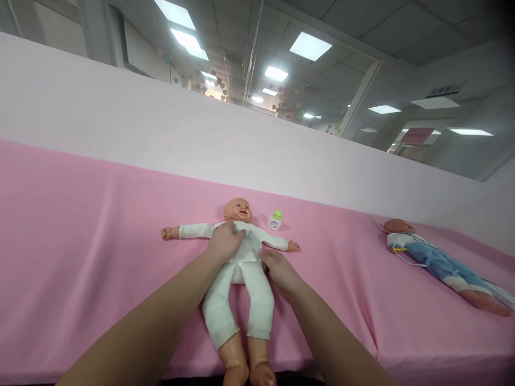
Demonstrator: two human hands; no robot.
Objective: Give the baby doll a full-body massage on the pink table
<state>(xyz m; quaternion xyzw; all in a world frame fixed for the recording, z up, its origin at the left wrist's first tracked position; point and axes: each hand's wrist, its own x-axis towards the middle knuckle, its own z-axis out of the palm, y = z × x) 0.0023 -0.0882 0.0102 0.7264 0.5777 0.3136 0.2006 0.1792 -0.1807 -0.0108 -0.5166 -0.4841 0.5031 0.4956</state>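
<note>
A baby doll [248, 249] with a white cloth body lies on its back in the middle, head away from me, arms spread and legs toward me. My left hand [225, 240] is closed on the left side of its torso, the thumb lying over the upper chest. At the right side of its waist, my right hand [278, 268] grips with the thumb on top; its other fingers are mostly hidden. Just right of the doll's head is a small white bottle [275, 221] with a green cap, apart from both hands.
A pink cloth [100, 252] covers the table, with folds and a front edge near me. At far right lies a second doll [440, 265] in blue and white clothes, with thin tubing around it. A white wall [161, 142] with glass panels above stands behind the table.
</note>
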